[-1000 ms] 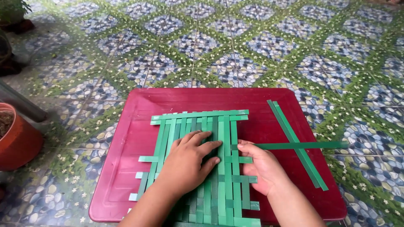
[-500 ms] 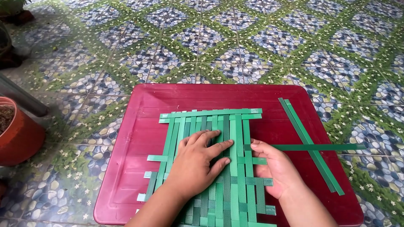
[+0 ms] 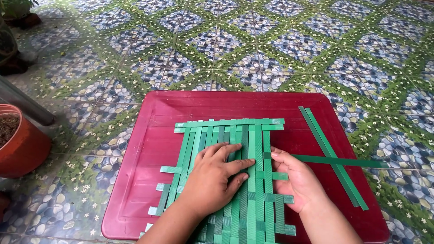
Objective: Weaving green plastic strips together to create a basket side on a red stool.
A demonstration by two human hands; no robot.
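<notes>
A partly woven mat of green plastic strips (image 3: 235, 131) lies on a dark red tray (image 3: 153, 131) on the tiled floor. My left hand (image 3: 212, 178) rests flat on the mat's middle, fingers spread and pressing the strips down. At the mat's right edge my right hand (image 3: 296, 178) pinches the end of a long green strip (image 3: 343, 161) that runs out to the right across the tray. Two loose green strips (image 3: 332, 156) lie slanted on the tray's right side, crossed by that long strip.
An orange flower pot (image 3: 20, 144) with soil stands at the left, next to a grey pole (image 3: 22, 101). The floor (image 3: 253, 49) has a pebble and leaf pattern. Another dark pot (image 3: 11, 54) sits at the far left.
The view has shifted, so the tray sits lower and further right in frame. My hands stay on the mat; the right hand has edged the long strip in toward the weave.
</notes>
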